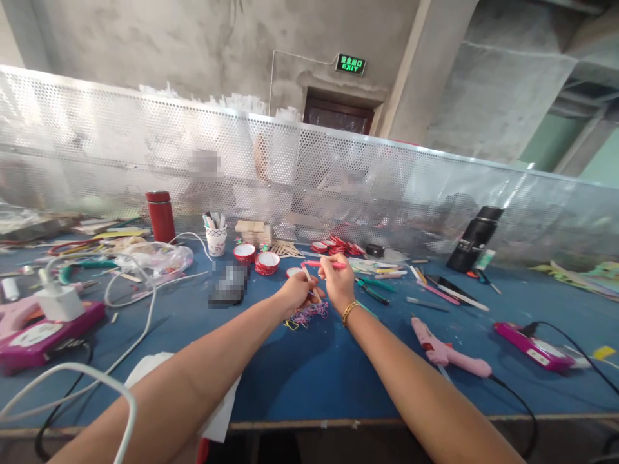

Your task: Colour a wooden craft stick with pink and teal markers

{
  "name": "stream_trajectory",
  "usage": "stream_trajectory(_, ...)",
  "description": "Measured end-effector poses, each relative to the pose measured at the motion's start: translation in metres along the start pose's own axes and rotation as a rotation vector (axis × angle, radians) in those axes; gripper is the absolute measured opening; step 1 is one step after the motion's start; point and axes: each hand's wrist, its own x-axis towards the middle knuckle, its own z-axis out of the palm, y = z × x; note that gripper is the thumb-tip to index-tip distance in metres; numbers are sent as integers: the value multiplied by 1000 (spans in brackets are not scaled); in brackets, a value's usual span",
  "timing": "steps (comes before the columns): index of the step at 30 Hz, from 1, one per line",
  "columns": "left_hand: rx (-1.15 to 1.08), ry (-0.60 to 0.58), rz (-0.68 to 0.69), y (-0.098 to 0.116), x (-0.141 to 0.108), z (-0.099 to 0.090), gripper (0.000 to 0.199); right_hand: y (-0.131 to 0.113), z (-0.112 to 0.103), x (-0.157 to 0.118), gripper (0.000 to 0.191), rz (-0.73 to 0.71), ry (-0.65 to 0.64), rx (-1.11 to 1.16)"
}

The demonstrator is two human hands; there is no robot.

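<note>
My left hand [296,291] is closed around a pale, thin wooden stick [316,295] that stands tilted between its fingers. A red pen [315,263] lies pinched in my right hand [338,282], its tip pointing left, close to the stick's upper end. I cannot tell whether the tip touches the wood. Below both hands a tangle of pink, purple and yellow loops [309,314] rests on the blue table [309,374]. Just behind my left hand sits a round white piece with a red edge [293,272], partly hidden by the fingers.
Stacked red-rimmed discs [267,262] and a paper cup of pens [216,240] stand behind. Green-handled pliers [374,290] and a pink glue gun [447,353] lie right. A red flask [160,216], white cable [153,303] and purple power strip [53,335] are left.
</note>
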Motion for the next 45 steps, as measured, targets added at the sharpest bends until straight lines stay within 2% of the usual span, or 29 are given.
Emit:
stream_trajectory(9,15,28,-23,5,-5,1,9,-2,1,0,21,14,-2,21)
stream_trajectory(21,20,11,-6,4,-3,1,1,-1,-2,1,24,-16,4,-79)
stream_trajectory(25,26,25,-6,5,-4,0,7,-2,-1,0,25,-14,11,-52)
stream_trajectory(29,32,24,-4,5,-4,1,7,1,-1,1,24,-30,-17,-57)
stream_trajectory(45,58,17,7,3,-2,1,9,1,-2,3,25,-20,17,-56)
